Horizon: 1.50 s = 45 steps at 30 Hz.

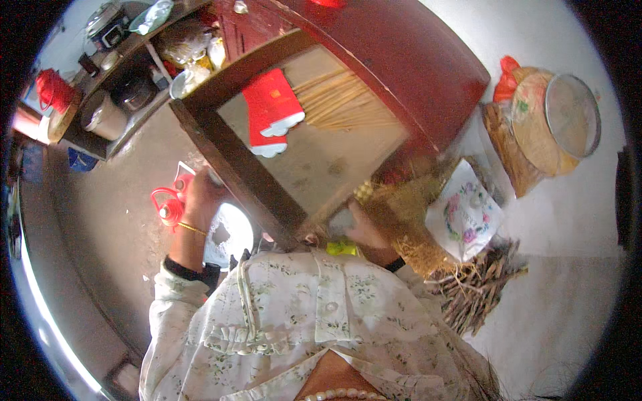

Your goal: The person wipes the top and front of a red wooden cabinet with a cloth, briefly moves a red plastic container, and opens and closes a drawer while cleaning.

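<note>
A wooden drawer (235, 165) stands pulled out from a dark red cabinet (401, 60). Inside it lie red packets with white scalloped ends (273, 103) and a loose bundle of wooden chopsticks (341, 97). My left hand (198, 195) is against the outer face of the drawer's front board, its fingertips hidden. By the drawer's right side is my right hand (368, 225), blurred, so its grip does not show. Below my left hand stand red-capped bottles (172, 210) and a round white object (233, 228).
Shelves (125, 55) at the upper left hold a cooker (105, 25), a pale bucket (105, 118) and plastic bags. At right are a floral-printed packet (466, 210), a bundle of sticks (476, 290) and a round sieve (573, 115) near the white wall.
</note>
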Each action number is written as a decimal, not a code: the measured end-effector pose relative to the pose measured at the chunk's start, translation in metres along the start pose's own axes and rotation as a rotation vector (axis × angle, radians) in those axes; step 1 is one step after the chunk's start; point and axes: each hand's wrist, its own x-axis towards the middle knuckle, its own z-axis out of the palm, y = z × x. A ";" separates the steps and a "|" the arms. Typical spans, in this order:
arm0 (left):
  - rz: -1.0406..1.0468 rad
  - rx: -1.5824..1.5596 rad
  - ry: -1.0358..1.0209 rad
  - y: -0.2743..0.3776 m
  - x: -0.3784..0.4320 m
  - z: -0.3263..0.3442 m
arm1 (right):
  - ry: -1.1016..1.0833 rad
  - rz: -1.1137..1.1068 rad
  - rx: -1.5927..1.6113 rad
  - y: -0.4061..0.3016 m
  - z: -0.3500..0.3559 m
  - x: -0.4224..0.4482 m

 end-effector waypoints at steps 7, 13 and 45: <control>0.046 -0.092 -0.014 -0.022 0.022 -0.021 | 0.024 0.183 0.033 0.004 -0.008 -0.001; 0.269 0.300 0.055 -0.023 0.033 -0.015 | 0.076 0.237 0.520 0.061 0.003 -0.001; 0.023 -0.053 0.056 -0.006 0.062 0.065 | 0.076 0.329 -0.098 0.018 -0.035 0.019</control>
